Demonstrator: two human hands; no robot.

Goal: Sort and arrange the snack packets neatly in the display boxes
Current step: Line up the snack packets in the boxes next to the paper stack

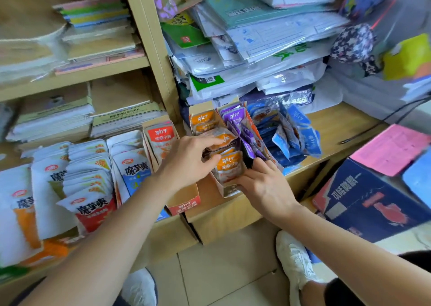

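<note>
At centre frame, the left hand point(186, 163) curls over orange packets point(229, 165) standing in a narrow display box point(229, 190). The right hand point(263, 184) braces its front corner (grip unclear). Purple packets point(235, 116) crowd its right edge and blue packets point(293, 133) spill beyond, with bare shelf point(331, 121) further right.

Glossy plastic snack packets point(229, 165) sit in matt cardboard display boxes point(184, 206) on a smooth wooden shelf point(331, 119).

Orange packets point(229, 165) fill cardboard box point(227, 189); red box point(184, 206) just beside on left, purple-packet box point(253, 128) touching on right. Stationery stack point(256, 49) overhangs behind. Front over counter point(338, 123) edge open. Bare counter right of blue packets point(293, 133); blue carton point(363, 196) beyond.
</note>
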